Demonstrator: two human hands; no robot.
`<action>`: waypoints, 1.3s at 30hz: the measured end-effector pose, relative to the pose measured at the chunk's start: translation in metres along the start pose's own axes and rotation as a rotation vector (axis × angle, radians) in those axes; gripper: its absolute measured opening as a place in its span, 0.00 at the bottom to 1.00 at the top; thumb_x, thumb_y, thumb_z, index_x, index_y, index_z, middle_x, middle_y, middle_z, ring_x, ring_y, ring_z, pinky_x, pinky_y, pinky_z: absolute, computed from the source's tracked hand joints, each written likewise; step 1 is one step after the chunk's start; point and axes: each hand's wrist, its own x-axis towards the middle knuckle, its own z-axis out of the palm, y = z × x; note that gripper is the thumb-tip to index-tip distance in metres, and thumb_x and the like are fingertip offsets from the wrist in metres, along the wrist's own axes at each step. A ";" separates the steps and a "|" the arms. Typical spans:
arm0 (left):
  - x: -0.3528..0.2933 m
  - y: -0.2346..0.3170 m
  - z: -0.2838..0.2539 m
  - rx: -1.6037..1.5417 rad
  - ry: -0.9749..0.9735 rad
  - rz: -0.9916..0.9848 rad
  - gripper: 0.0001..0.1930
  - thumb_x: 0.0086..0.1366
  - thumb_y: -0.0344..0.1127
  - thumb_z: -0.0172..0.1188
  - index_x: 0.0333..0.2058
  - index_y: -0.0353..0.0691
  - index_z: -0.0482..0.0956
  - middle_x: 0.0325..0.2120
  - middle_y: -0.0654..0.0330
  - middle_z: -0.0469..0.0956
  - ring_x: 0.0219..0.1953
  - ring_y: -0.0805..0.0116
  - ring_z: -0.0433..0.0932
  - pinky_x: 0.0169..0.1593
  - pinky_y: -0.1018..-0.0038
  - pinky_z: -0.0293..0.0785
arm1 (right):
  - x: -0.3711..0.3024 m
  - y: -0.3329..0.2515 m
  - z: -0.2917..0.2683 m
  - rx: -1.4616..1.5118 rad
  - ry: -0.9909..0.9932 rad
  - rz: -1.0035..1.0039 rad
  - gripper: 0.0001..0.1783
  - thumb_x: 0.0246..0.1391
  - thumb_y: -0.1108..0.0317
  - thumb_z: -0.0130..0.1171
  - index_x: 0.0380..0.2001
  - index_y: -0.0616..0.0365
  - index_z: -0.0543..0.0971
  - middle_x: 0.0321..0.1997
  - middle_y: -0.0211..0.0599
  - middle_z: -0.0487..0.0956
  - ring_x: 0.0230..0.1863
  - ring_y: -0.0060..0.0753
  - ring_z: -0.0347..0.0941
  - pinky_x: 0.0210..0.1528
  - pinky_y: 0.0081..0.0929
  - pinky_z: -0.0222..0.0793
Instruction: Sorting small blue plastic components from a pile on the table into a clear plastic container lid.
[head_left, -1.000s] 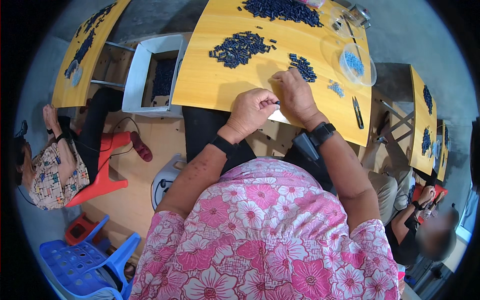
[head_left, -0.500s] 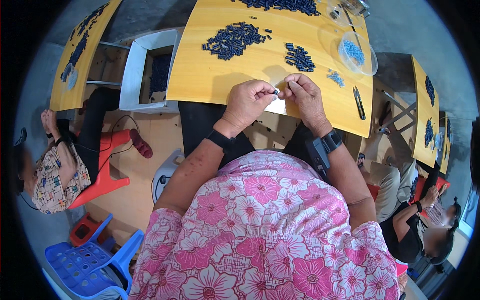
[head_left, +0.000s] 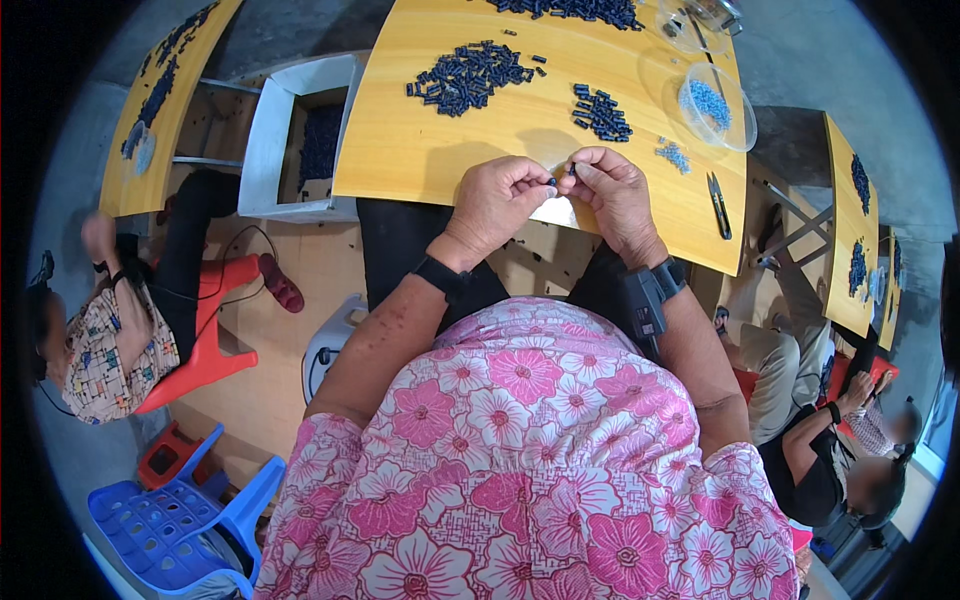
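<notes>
Above the table's near edge, my left hand pinches a small dark cylindrical piece between thumb and forefinger. Close beside it, my right hand is closed in a pinch on another small dark piece. Exactly what kind of parts they are is too small to tell. Beyond my hands lie a large pile of dark short cylinders and a smaller cluster of them. Small pale-blue pieces are scattered to the right of my right hand.
On the yellow table, thread snips lie at right, below a clear tub of blue pieces. An open white box stands left of the table. People sit at neighbouring tables on both sides; a blue chair is lower left.
My right fingers have tilted slightly, so the dark piece in them shows more. My right wrist has turned a little. The person at left has raised a hand.
</notes>
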 end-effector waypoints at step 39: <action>-0.001 0.002 -0.001 -0.025 0.001 -0.003 0.06 0.57 0.29 0.68 0.32 0.34 0.82 0.25 0.63 0.80 0.26 0.81 0.76 0.33 0.81 0.74 | -0.003 0.004 0.011 -0.200 0.015 -0.092 0.05 0.56 0.77 0.60 0.36 0.60 0.82 0.33 0.30 0.82 0.34 0.19 0.77 0.39 0.19 0.74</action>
